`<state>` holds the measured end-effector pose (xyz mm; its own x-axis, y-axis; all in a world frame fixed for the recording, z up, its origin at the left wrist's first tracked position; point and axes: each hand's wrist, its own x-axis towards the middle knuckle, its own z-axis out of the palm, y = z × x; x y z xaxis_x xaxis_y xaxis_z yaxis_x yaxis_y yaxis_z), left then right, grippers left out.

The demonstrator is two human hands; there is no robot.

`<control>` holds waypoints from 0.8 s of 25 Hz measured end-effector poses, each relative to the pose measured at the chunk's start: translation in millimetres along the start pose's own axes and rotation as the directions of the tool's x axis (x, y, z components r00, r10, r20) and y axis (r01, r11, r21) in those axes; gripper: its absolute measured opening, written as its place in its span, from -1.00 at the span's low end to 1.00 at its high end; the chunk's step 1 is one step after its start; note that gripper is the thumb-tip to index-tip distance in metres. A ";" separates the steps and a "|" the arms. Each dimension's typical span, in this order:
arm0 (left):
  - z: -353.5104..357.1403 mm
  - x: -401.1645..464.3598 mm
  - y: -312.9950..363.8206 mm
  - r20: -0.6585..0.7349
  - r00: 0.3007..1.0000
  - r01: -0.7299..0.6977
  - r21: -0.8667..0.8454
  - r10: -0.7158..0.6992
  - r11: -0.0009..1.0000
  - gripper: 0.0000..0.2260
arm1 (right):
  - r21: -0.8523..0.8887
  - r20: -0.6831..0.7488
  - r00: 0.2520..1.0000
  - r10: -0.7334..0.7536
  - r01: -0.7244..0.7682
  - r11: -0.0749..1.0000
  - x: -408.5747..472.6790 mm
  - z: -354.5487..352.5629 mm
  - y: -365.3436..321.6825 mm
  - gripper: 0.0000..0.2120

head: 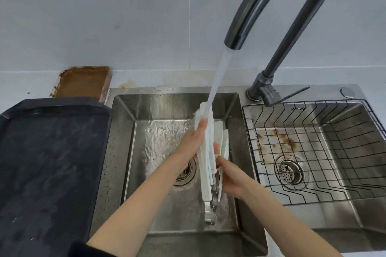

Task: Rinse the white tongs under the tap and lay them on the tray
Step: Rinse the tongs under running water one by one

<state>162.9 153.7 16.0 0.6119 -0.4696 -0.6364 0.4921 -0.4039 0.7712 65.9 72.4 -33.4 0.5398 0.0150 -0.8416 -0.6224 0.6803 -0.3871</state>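
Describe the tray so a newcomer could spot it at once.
Find the steel double sink. The tray sits on the counter against the left basin's left edge. It is dark, flat, rimmed and bare, unlike the wire basket in the right basin.

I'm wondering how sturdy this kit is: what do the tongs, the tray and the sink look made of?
Tongs: likely white plastic, matte and opaque, with a bare metal hinge end. Tray: dark and dull with rounded corners, perhaps coated metal or plastic; I can't tell which. Sink: brushed stainless steel by its grey sheen and reflections.
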 end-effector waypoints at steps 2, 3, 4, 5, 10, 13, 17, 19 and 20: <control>-5.2 2.4 -7.4 -0.020 0.999 0.041 -0.008 -0.041 0.999 -0.53 | -0.040 -0.066 0.996 -0.053 0.050 0.998 1.8 -0.9 3.3 -0.84; -9.2 3.3 -10.9 -0.020 0.996 0.080 -0.093 -0.083 0.992 -0.58 | -0.056 -0.103 0.989 -0.101 0.096 0.994 2.2 -0.6 4.5 -0.88; -13.6 3.1 -14.5 -0.015 0.993 0.111 -0.213 -0.117 0.971 -0.63 | -0.082 -0.141 0.976 -0.164 0.154 0.985 2.9 -0.1 4.8 -0.87; -18.0 1.8 -18.0 -0.028 0.990 0.122 -0.325 -0.138 0.938 -0.66 | -0.129 -0.168 0.959 -0.229 0.209 0.969 3.5 0.7 3.9 -0.83; -30.1 -5.1 -37.9 -0.207 0.959 0.063 -0.520 -0.196 0.852 -0.67 | -0.472 -0.112 0.903 -0.415 0.319 0.822 0.8 18.3 -8.4 -0.68; -38.2 2.2 -41.5 -0.208 0.957 0.060 -0.545 -0.204 0.836 -0.76 | -0.491 -0.049 0.903 -0.428 0.351 0.797 1.1 27.6 -15.0 -0.64; -46.1 10.2 -42.1 -0.166 0.965 0.069 -0.588 -0.204 0.806 -0.75 | -0.297 0.044 0.912 -0.407 0.401 0.867 -4.2 37.5 -36.3 -0.68; -47.7 12.4 -43.8 -0.123 0.967 0.095 -0.635 -0.221 0.766 -0.74 | -0.364 0.086 0.900 -0.428 0.429 0.827 -7.6 44.9 -46.9 -0.68; -48.7 12.6 -44.2 -0.107 0.967 0.109 -0.641 -0.230 0.759 -0.73 | -0.405 0.102 0.897 -0.431 0.433 0.805 -7.8 48.6 -51.5 -0.66</control>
<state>178.9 203.8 -25.4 0.5451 -0.2770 -0.7913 0.8378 0.1454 0.5263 121.3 72.9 11.3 0.8098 -0.2052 -0.5496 -0.4972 0.2571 -0.8287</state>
